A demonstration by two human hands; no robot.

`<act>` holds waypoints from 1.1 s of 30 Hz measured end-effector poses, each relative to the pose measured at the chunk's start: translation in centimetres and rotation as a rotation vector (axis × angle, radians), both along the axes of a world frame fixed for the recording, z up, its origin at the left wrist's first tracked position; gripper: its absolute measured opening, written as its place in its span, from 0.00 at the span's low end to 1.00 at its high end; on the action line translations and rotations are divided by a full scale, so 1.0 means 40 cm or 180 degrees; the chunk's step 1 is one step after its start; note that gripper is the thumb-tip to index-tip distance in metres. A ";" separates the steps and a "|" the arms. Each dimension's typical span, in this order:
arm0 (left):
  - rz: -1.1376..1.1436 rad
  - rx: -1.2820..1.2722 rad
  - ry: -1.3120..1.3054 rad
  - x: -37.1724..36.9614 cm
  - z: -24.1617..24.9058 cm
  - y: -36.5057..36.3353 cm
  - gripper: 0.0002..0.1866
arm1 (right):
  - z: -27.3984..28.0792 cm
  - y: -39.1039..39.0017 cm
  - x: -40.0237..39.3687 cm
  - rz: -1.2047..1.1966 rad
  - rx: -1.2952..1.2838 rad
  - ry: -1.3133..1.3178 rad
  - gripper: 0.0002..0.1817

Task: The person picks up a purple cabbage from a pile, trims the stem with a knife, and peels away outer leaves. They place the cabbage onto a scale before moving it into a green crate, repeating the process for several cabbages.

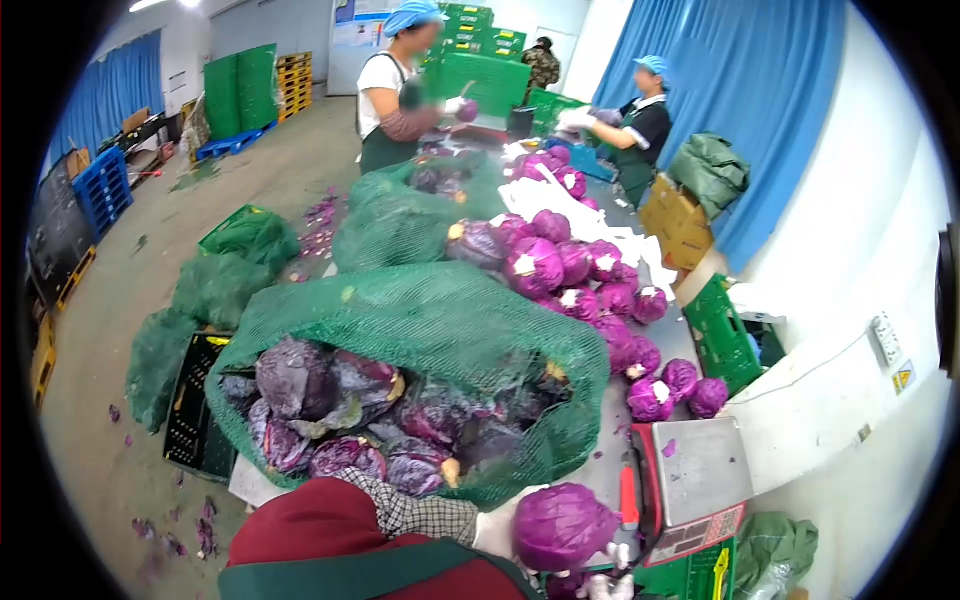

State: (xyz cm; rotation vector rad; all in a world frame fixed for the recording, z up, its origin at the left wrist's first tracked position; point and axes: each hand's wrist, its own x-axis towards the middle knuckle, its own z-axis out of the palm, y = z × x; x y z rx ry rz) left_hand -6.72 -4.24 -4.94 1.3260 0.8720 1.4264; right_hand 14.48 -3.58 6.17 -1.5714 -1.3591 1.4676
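A peeled purple cabbage [565, 527] is held close to my body at the bottom of the view. My left hand [495, 530], in a white glove below a checked sleeve, grips it from the left side. My right hand [606, 580], gloved too, is closed just below and right of the cabbage; what its fingers hold is hard to make out. In front of me a green mesh sack [420, 300] lies wide open, full of untrimmed cabbages [295, 378] with dark outer leaves. A red flat object [628, 495] rests on the table beside the scale.
A scale [700, 460] with a metal plate stands at my right. Peeled cabbages [535, 265] are heaped along the table's right side. Two co-workers [390, 100] [645, 130] in blue caps stand at the far end. A black crate [195, 410] sits left, leaf scraps on the floor.
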 end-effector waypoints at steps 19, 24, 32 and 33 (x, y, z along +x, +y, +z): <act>-0.0821 -0.0947 -0.1077 0.051 0.114 0.079 0.31 | -0.085 0.029 -0.061 0.0242 0.1170 0.0315 0.12; -0.0843 -0.1056 -0.1153 0.051 0.114 0.082 0.31 | -0.095 0.030 -0.063 0.0217 0.1201 0.0301 0.10; -0.0814 -0.1281 -0.1342 0.030 0.133 0.110 0.31 | -0.107 0.036 -0.063 0.0169 0.1204 0.0243 0.08; -0.0806 -0.1311 -0.1389 0.025 0.136 0.113 0.31 | -0.107 0.039 -0.067 0.0163 0.1207 0.0239 0.08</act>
